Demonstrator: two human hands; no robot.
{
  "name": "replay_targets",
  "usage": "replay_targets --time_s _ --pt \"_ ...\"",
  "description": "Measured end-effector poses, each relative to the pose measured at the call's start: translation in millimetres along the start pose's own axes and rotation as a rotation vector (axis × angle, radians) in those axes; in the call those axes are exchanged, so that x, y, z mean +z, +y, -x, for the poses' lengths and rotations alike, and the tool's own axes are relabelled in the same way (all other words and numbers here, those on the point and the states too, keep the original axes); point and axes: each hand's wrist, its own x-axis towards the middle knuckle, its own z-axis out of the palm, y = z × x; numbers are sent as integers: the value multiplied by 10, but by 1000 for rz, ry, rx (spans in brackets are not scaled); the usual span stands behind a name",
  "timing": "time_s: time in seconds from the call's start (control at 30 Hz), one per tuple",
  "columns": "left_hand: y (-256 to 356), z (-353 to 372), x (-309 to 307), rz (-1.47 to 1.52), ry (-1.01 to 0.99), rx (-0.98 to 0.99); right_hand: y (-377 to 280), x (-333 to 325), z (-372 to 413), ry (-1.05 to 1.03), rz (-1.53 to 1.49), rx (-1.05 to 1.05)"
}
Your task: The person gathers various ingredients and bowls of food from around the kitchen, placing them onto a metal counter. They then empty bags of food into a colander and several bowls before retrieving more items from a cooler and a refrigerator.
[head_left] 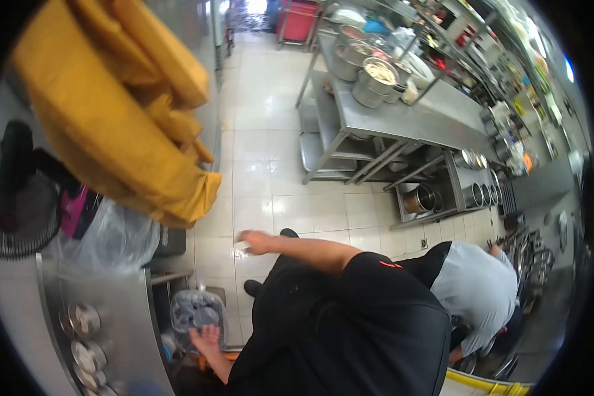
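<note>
My left hand is open, fingers spread, and overlaps the near edge of a bin lined with a clear plastic bag. No object shows in it. My right hand is held out over the tiled floor, somewhat blurred, with its fingers extended and nothing visible in them. Beside the bin stands a steel counter carrying several round metal containers.
An orange-yellow cloth hangs at upper left, above a black fan and a clear plastic bag. A steel table holds several pots. Behind me, a person in a grey shirt bends over.
</note>
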Motion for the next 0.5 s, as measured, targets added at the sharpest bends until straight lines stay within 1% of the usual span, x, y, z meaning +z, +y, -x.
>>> replay_targets --time_s 0.07,0.1,0.13,0.17,0.2,0.23,0.27,0.3,0.33,0.4,0.43,0.47,0.5 --pt "-295 -33 304 -384 -37 -88 914 -510 626 45 57 218" --pt "-410 6 529 -399 -52 -83 1181 -931 907 7 94 421" --pt "-497 87 813 -814 -147 -40 1607 -1236 1116 113 115 550" --pt "-526 119 1080 -1228 -238 11 1837 -1676 1318 261 102 659" --pt "-538 103 1322 -1243 -247 23 1961 -2181 1541 468 93 662" --pt "-574 92 1572 -1576 -389 139 2445 -2594 1655 682 94 690" --pt "-643 74 1805 -1906 -532 262 2363 -3151 1803 889 127 711" --pt "-699 -72 2044 -1967 -588 197 2229 -3636 1879 1070 142 915" --pt "-723 -16 2459 -2015 -650 155 2566 -4038 1967 1268 187 793" --pt "-856 -38 3193 -2124 -660 255 2985 -4802 2010 1628 353 611" --pt "-941 -9 3610 -2115 -679 338 3115 -5035 2024 1628 346 603" --pt "-1071 39 4074 -2102 -696 417 3216 -5281 2007 1614 349 664" --pt "-1264 53 4493 -2081 -742 540 3315 -5441 1987 1587 348 730"
